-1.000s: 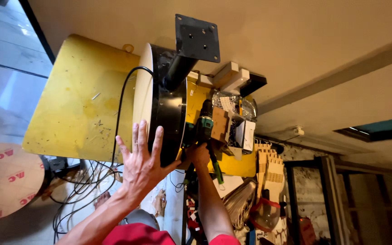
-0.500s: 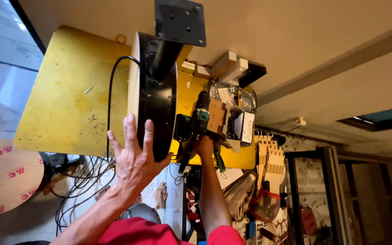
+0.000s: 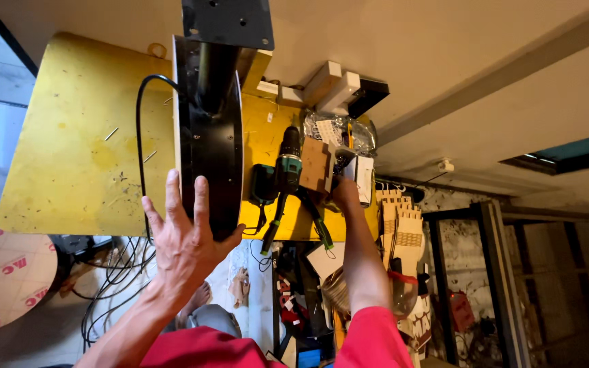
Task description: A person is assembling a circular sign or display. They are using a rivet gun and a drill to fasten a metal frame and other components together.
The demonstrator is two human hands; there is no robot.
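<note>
Left hand (image 3: 184,235) lies flat with fingers spread against the lower rim of the black round housing (image 3: 214,146), which stands on edge over the yellow panel (image 3: 80,146) with a black post (image 3: 214,65) running up to a black square plate (image 3: 228,20) at the top. Right hand (image 3: 345,194) reaches among the small items near the panel's right edge, just beside a piece of brown card (image 3: 315,163); its grip cannot be told. A green cordless drill (image 3: 286,170) lies between both hands, and a black cable (image 3: 141,129) loops past the housing's left side.
</note>
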